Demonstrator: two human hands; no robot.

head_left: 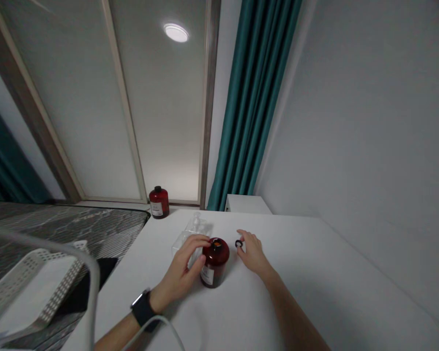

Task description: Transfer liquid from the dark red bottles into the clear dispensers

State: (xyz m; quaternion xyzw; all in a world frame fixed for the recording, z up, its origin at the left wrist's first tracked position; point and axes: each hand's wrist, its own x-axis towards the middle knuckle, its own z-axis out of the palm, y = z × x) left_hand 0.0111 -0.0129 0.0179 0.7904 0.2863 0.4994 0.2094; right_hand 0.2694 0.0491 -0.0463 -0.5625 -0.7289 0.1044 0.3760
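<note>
A dark red bottle with a white label stands upright on the white table, its mouth uncovered. My left hand, with a dark watch on the wrist, holds the bottle from its left side, fingers at the shoulder and thumb at the front. To the right of it, my right hand pinches a small black ring-like cap between thumb and fingers, apart from the bottle. Behind the left hand are clear transparent containers, partly hidden by it.
A second red bottle with a black cap stands at the table's far left corner. White perforated basket lies to the left, beyond the table edge. A white cable crosses near my left wrist. A white cabinet stands behind the table.
</note>
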